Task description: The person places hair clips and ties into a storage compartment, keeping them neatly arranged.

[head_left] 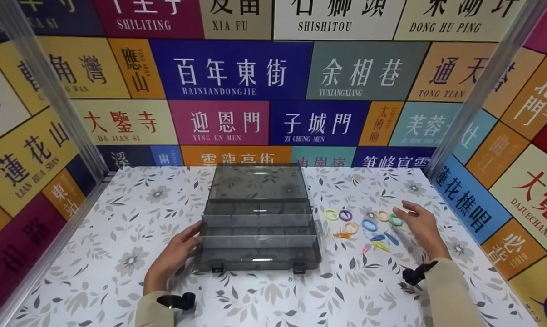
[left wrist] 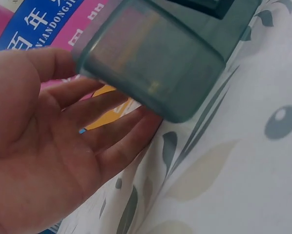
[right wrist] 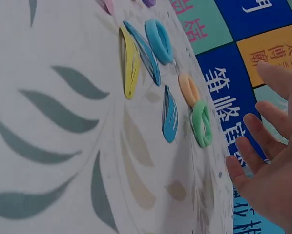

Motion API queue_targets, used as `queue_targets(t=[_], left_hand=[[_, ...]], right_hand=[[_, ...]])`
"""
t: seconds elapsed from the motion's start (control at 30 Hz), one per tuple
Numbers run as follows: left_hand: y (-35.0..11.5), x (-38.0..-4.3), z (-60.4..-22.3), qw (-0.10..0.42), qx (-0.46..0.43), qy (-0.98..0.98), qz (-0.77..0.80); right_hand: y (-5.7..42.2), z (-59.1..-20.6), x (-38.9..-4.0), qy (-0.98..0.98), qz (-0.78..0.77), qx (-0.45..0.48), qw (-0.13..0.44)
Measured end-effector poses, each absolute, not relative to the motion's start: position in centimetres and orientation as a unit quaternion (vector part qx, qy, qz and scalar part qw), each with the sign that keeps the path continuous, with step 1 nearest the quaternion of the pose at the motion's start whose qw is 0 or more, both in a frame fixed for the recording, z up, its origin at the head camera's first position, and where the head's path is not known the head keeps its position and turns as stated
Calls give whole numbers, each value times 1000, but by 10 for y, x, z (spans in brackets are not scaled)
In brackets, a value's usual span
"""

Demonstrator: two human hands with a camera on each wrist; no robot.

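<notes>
A smoky grey plastic box [head_left: 258,261] with dividers stands on the table, its lid [head_left: 259,181] raised at the back. My left hand [head_left: 175,252] is at the box's left side; in the left wrist view its fingers extend along the box wall, thumb by the upper edge. To the right of the box lie several hair ties, among them a green hair tie [right wrist: 197,119], a peach one [right wrist: 187,90] and a blue one [right wrist: 153,41]. Snap hair clips lie nearer, including a yellow clip [right wrist: 130,63] and a blue clip [right wrist: 170,114]. My right hand [head_left: 421,227] hovers beside the green hair tie, fingers spread and holding nothing.
A white cloth [head_left: 132,263] with grey leaves and flowers covers the table. Colourful panels [head_left: 230,70] with printed characters wall the back and both sides. Clear corner posts [head_left: 475,86] rise at the table's far corners. Two latches [head_left: 217,267] face the front of the box.
</notes>
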State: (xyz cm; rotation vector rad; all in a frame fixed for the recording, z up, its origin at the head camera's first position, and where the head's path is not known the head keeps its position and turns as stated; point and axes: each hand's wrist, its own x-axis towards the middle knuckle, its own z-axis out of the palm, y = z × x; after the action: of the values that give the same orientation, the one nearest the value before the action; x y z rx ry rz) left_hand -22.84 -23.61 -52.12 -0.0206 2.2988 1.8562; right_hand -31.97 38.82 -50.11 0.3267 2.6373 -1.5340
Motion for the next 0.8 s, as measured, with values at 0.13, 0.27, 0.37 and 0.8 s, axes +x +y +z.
queue_targets(t=[0.13,0.27,0.37,0.8], left_hand=[[-238,-228,-521,109,5,777,620],[-239,-228,-523,108,7,778,619],[-239,-228,-526,107,4,775,623],[-239,-226,-527,103,-1,780,617]], right_hand=[[398,-505,-319,855,-498,115,87],[402,-508,-320,845,-509,115,113],[403,-509,-321,846,-510,103,115],[403,-523,-330,866,-472,123,110]])
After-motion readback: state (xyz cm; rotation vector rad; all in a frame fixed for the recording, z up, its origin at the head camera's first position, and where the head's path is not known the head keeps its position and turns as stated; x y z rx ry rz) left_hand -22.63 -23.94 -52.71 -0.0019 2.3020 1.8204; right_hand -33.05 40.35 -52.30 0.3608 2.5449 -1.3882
